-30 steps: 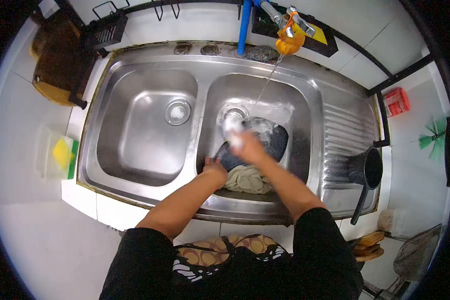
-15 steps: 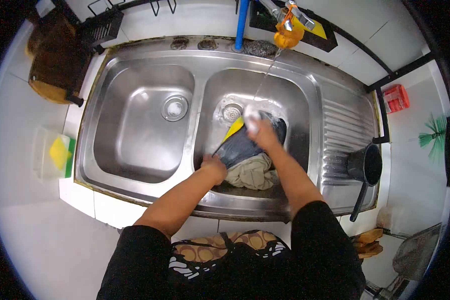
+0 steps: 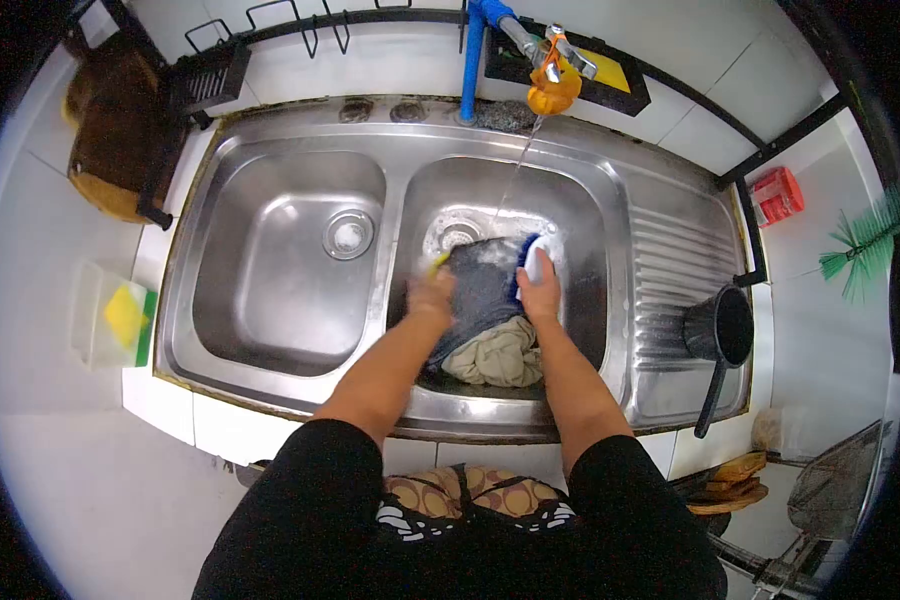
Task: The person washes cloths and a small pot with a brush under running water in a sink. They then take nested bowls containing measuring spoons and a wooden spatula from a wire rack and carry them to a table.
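Observation:
A scrub brush with a white back and blue bristles is held in my right hand, tilted on its side at the right edge of a dark grey cloth. The wet cloth lies in the right sink basin, with some foam on its upper part. My left hand is at the cloth's left edge, smeared by motion, so its fingers are unclear. Just beyond it a small yellow part of the cloth shows. A bunched beige cloth lies at the near end of the dark one.
Water runs from the faucet, which has an orange wrap, into the right basin. The left basin is alongside. A black dipper rests on the ridged drainboard. A plastic container stands at the left.
My right hand has moved right and nearer with the brush, whose blue bristles now show. My left hand has moved farther up the cloth's left edge, and less yellow is visible.

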The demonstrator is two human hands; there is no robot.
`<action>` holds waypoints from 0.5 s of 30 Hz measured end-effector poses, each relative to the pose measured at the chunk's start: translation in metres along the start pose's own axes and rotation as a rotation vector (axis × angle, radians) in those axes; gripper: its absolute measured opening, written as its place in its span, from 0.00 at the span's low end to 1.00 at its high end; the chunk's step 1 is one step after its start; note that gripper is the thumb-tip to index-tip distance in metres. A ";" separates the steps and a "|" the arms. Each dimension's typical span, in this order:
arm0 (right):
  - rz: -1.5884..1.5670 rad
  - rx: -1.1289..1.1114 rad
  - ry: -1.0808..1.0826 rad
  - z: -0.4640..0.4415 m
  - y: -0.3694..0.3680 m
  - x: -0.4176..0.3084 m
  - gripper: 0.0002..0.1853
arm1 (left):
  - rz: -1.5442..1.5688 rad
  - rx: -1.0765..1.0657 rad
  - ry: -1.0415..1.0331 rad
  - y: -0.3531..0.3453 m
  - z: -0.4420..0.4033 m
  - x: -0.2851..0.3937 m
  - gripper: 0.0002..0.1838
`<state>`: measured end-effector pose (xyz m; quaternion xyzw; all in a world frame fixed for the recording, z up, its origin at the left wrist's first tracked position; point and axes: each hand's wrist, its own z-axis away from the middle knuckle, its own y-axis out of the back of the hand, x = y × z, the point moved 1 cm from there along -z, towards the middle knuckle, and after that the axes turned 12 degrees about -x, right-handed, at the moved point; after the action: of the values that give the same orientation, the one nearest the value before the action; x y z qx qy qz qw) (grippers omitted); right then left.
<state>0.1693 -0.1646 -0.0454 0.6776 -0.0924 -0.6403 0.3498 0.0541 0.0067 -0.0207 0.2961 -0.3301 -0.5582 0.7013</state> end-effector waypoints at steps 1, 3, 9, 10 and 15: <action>0.004 0.046 0.022 0.001 0.006 -0.004 0.31 | -0.077 -0.101 0.115 0.012 0.008 -0.002 0.26; 0.085 -0.065 -0.067 0.002 0.011 -0.009 0.32 | -0.501 -0.391 0.231 0.037 0.022 0.005 0.26; 0.342 -0.386 0.110 0.008 0.020 -0.017 0.34 | -0.356 -0.316 0.062 0.007 0.064 0.011 0.24; 0.323 -0.429 -0.045 0.007 0.030 -0.019 0.35 | -0.378 -0.438 0.014 0.016 0.081 0.016 0.24; 0.408 -0.433 0.057 0.009 0.037 -0.031 0.33 | -0.192 -0.594 -0.071 0.015 0.073 0.024 0.26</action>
<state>0.1673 -0.1774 0.0024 0.5720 -0.0782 -0.5423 0.6103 0.0087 -0.0175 0.0388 0.0887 -0.1474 -0.7038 0.6893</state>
